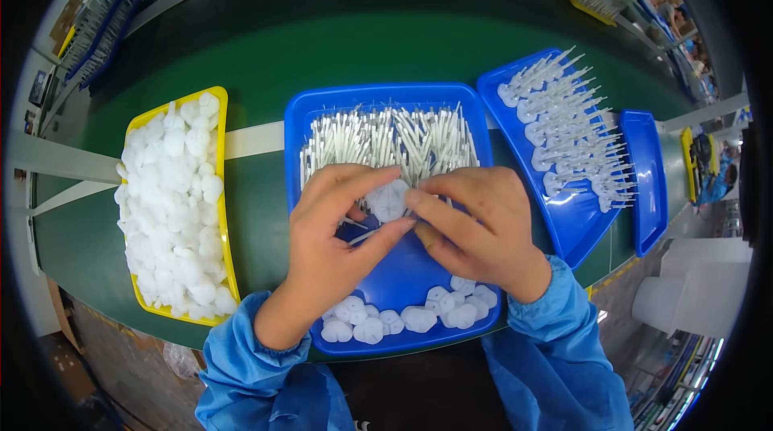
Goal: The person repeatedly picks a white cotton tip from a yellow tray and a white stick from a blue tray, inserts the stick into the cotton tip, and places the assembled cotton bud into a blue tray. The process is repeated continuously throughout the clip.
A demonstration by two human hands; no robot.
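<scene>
Over the middle blue tray (390, 258), a translucent white lobed plastic disc (388, 200) is held between my two hands. My left hand (328, 225) curves around its left side, with the index finger above and the thumb below. My right hand (483, 217) pinches at the disc's right edge; whatever else lies between those fingertips is hidden. Behind my hands, many thin white sticks (354, 139) with greyish ends fill the far half of the tray. Several similar white discs (369, 329) lie along its near edge.
A yellow-rimmed tray (230, 266) heaped with white plastic discs (173, 197) stands left. To the right, a tilted blue tray (564, 225) carries rows of discs with upright sticks (555, 121), beside another blue tray (649, 181). More loaded trays line the green table's (314, 44) far side.
</scene>
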